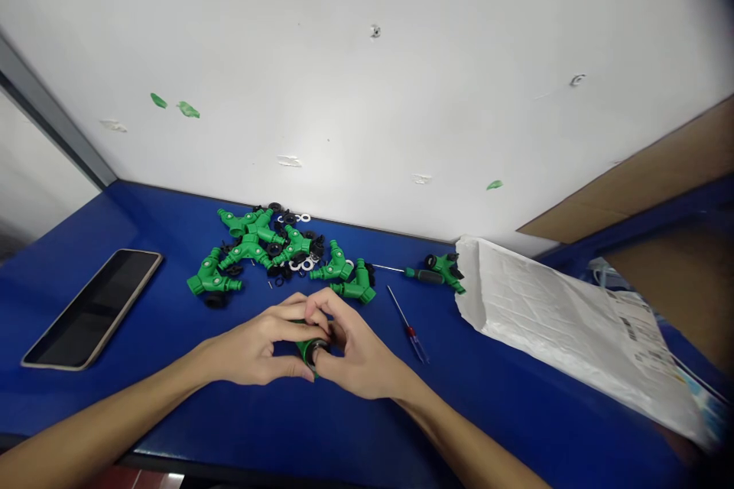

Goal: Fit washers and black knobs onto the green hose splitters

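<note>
Near the front of the blue table, a green plastic hose connector [304, 350] with a black ring [316, 350] at its end is held between my two hands. My left hand [267, 340] is closed around its green body, thumb below and fingers above. The fingers of my right hand [364, 351] are pinched at the black ring, with the thumb against it. Much of the connector is hidden by my fingers. Just beyond lie similar green Y-shaped connectors [352, 286], several of them loosely heaped, with black rings and white washers [306, 263] among them.
A phone [95, 309] lies at the left. Right of the heap are a screwdriver with a clear red handle [411, 334], a dark-handled screwdriver [424, 275] and another green connector [444, 267]. A white plastic mailing bag [556, 313] covers the right side. A white wall [344, 92] rises behind.
</note>
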